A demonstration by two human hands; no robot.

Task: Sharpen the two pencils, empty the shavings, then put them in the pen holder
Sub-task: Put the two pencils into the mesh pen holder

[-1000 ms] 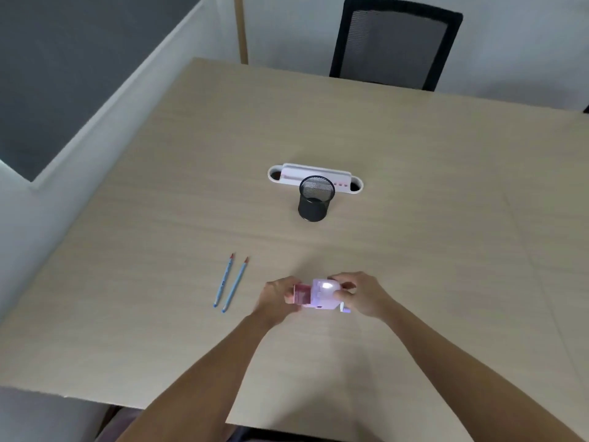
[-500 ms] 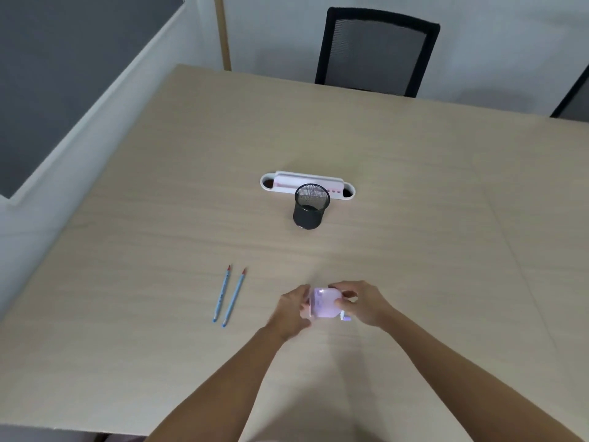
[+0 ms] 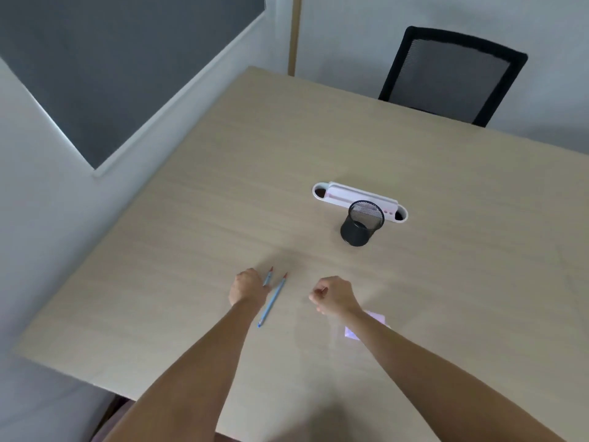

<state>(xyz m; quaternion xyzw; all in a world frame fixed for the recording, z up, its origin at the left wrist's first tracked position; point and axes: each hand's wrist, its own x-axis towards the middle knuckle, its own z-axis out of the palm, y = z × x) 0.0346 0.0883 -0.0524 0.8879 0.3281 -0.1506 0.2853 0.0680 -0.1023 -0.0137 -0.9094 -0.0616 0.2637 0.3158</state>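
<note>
Two blue pencils with red tips lie side by side on the wooden table (image 3: 197,250). My left hand (image 3: 248,287) rests over the left pencil (image 3: 269,276) with its fingers curled around it; only that pencil's tip end shows. The right pencil (image 3: 272,299) lies free just beside the hand. My right hand (image 3: 334,295) hovers in a loose fist with nothing in it. The pale purple sharpener (image 3: 369,322) sits on the table, partly hidden under my right forearm. The black mesh pen holder (image 3: 361,224) stands upright farther back.
A long white tray (image 3: 328,194) with rounded ends lies directly behind the pen holder. A black mesh chair (image 3: 452,74) stands at the table's far side. The table's near edge and left edge run close to my arms.
Both hands have let go of the sharpener, which now sits on the table. My left hand moved left onto the left pencil. The camera has swung to the left.
</note>
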